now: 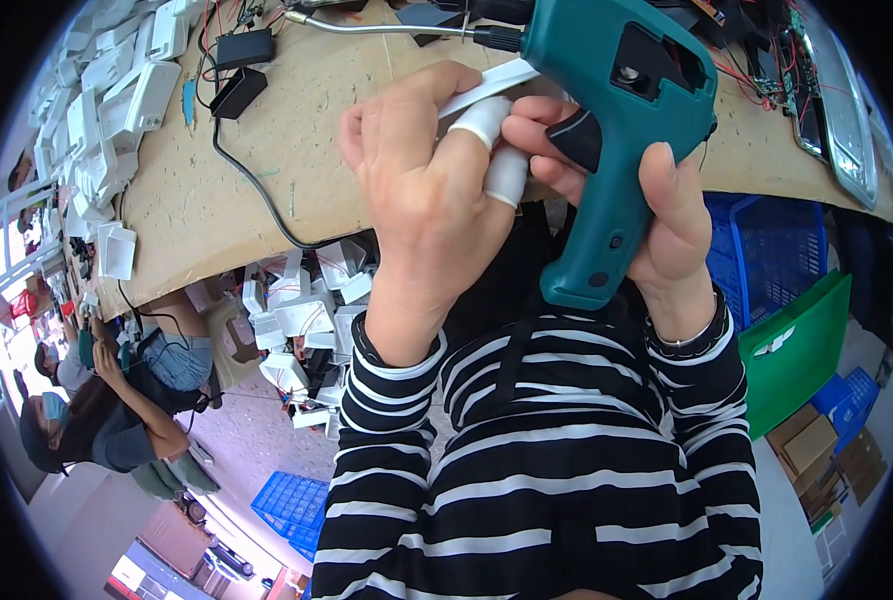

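Note:
A teal pistol-shaped tool [607, 215] with a black trigger [577, 138] stands in front of me, its handle toward my body. An opening in its side shows dark parts inside. My right hand [675, 235] wraps the handle, with the thumb along one side and fingertips by the trigger. My left hand [427, 185] is closed on a white plastic piece [497, 82], partly hidden behind the tool and fingers. White finger cots [507, 175] cover two left fingers, close against the right fingertips. A thin metal tube [387, 28] runs leftward from the tool's black collar.
White plastic housings [107, 90] pile up at the left of the table [297, 140]. Black boxes [239, 92] and a cable lie nearer. Circuit boards and a clear-wrapped pack [847, 120] sit right. Below are blue crates [767, 250] and a green bin [802, 350]. Another person [117, 420] works at left.

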Demonstrator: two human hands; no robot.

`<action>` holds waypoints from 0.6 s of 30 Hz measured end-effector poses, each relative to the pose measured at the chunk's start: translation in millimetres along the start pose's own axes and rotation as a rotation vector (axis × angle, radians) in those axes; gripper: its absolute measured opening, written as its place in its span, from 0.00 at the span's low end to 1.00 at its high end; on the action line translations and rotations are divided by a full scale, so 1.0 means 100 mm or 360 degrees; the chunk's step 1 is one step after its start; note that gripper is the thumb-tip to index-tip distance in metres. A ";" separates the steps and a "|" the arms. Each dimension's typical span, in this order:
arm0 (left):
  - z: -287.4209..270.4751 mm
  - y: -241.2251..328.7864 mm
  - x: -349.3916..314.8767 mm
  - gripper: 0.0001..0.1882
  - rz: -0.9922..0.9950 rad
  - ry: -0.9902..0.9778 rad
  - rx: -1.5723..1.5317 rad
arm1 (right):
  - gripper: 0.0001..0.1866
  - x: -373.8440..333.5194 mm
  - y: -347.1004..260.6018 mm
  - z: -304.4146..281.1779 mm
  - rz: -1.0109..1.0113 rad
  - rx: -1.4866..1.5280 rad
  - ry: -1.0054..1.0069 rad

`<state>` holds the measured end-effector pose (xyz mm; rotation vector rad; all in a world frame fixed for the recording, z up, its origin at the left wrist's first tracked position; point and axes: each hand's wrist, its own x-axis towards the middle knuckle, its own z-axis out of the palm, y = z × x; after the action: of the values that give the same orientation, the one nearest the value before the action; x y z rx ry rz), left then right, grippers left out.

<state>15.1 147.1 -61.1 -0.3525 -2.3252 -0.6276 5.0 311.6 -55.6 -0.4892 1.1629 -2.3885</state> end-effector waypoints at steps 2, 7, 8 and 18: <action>0.02 -0.04 -0.03 0.11 0.0129 0.0115 -0.0132 | 0.36 0.00 0.00 -0.02 0.0002 0.0036 0.0025; 0.01 -0.05 -0.05 0.10 0.0116 0.0152 -0.0253 | 0.36 0.01 0.00 -0.05 -0.0001 0.0014 -0.0041; 0.01 -0.04 -0.05 0.10 0.0090 0.0161 -0.0289 | 0.36 0.01 0.01 -0.06 -0.0007 0.0018 -0.0072; -0.02 0.03 -0.05 0.10 0.0013 0.0171 -0.0283 | 0.42 -0.16 -0.12 -0.11 -0.0089 -0.0088 0.0063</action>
<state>20.8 148.3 -62.6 -0.3999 -2.1706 -0.8319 10.0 333.4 -54.7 -0.5009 1.2508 -2.4288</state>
